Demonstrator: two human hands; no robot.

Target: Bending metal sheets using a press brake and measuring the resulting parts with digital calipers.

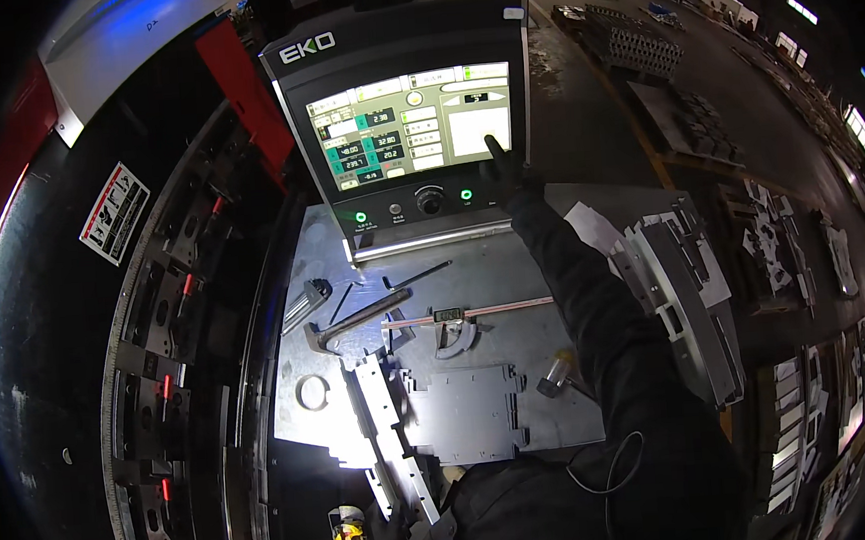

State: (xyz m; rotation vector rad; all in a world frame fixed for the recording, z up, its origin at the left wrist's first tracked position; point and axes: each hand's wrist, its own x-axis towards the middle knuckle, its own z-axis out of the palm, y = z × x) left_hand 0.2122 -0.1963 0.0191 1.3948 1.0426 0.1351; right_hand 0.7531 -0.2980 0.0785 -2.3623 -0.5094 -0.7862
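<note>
My right hand [504, 173], in a dark glove, reaches to the lit touchscreen [412, 126] of a black control panel. Its index finger is stretched out at the screen's lower right, and the hand holds nothing. At the bottom, my left hand [398, 529] is dark and mostly lost in shadow, around the near end of a long bent sheet-metal part [382, 414]. That part slants over the table's front edge, shiny and notched along its sides. Beside it lies a flat grey sheet-metal blank [466, 413] with tabbed edges.
On the metal table [302, 269] lie a digital caliper [451, 317], a hammer-like tool [361, 318], hex keys [307, 304], a ring [312, 392] and a small clear-and-yellow bottle [557, 372]. A machine with red-handled clamps [165, 389] stands left. Bent metal parts [670, 293] are stacked right.
</note>
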